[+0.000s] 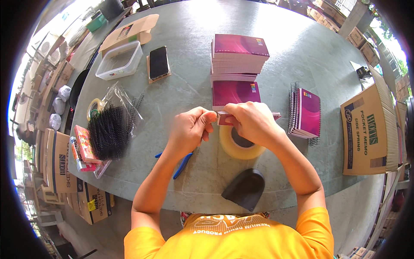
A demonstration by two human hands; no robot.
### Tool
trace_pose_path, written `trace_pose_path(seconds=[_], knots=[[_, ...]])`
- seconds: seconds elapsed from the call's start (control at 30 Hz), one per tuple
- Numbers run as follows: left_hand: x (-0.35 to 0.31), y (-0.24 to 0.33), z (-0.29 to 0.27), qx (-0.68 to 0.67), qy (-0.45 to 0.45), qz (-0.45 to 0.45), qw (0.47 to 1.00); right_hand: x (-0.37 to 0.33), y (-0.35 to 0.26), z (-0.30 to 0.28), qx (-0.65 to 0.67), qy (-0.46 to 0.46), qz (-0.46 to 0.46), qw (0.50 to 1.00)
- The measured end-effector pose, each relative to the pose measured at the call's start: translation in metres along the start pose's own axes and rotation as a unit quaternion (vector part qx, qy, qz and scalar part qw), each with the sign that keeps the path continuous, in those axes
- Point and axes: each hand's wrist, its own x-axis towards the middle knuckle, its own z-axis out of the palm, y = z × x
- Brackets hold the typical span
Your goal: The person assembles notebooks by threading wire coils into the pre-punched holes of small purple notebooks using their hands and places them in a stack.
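My right hand (254, 123) grips a small purple memo pad (224, 118), held edge-up above the table. Close to the pad's left end, my left hand (192, 126) is closed in a pinch; whatever lies between its fingers is too small or hidden to name. Just beyond my hands is a purple memo pad (235, 91), in front of a tall stack of loose pads (240, 45). A wide roll of clear yellowish tape (245, 152) lies under my right hand. Blue-handled pliers (183, 165) rest below my left forearm.
Black spiral coils (110, 131) pile up at left, beside small red boxes (85, 144). Finished-looking spiral pads (309, 113) stand at right, near an open carton (366, 129). A black curved object (245, 190) lies by the near edge. Farther left are a clear tub (134, 60) and a phone (158, 61).
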Motion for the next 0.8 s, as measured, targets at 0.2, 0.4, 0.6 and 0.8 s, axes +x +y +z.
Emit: trace_pose_path(seconds=[0.2,0.4,0.6,0.8], knots=[[-0.006,-0.004,0.006,0.066,0.035,0.086,0.993,0.003,-0.005,-0.002,-0.022,-0.01,0.026,0.999],[-0.006,-0.005,0.009,0.071,0.052,0.083,0.993,0.001,-0.004,0.0,-0.016,0.0,0.01,1.0],[-0.007,-0.002,0.014,0.102,0.097,0.125,0.982,-0.001,0.0,0.0,-0.006,-0.01,-0.008,1.0],[0.012,-0.017,0.003,0.238,0.105,0.282,0.924,-0.003,0.002,0.001,-0.024,0.016,-0.048,0.998]])
